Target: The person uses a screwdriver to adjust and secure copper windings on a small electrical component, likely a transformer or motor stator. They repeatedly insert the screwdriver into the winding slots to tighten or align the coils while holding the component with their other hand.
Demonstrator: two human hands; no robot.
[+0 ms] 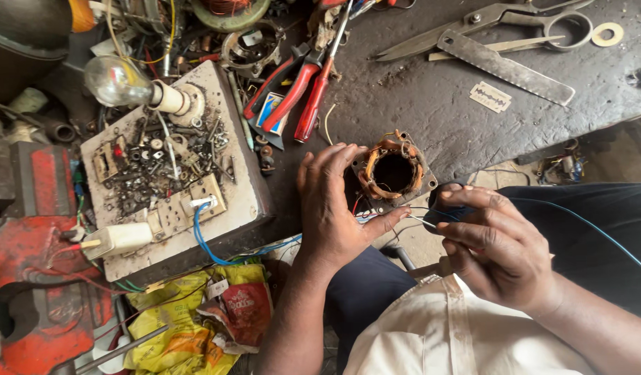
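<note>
My left hand [334, 208] grips a small square motor stator [393, 173] with copper windings around its round bore, holding it at the edge of the dark workbench [431, 90]. My right hand [497, 243] is just to the right of it, pinching a thin white wire end [424, 222] that points at the stator. A thin blue wire [598, 232] trails from that hand across my dark trousers to the right.
A white test board [171, 173] with a light bulb [115, 80], loose screws and a blue cable sits to the left. Red-handled pliers [292, 94] lie behind the stator; scissors [501, 17], a metal ruler [508, 66] and a razor blade [490, 97] at the back right. A red vise [35, 250] stands at far left.
</note>
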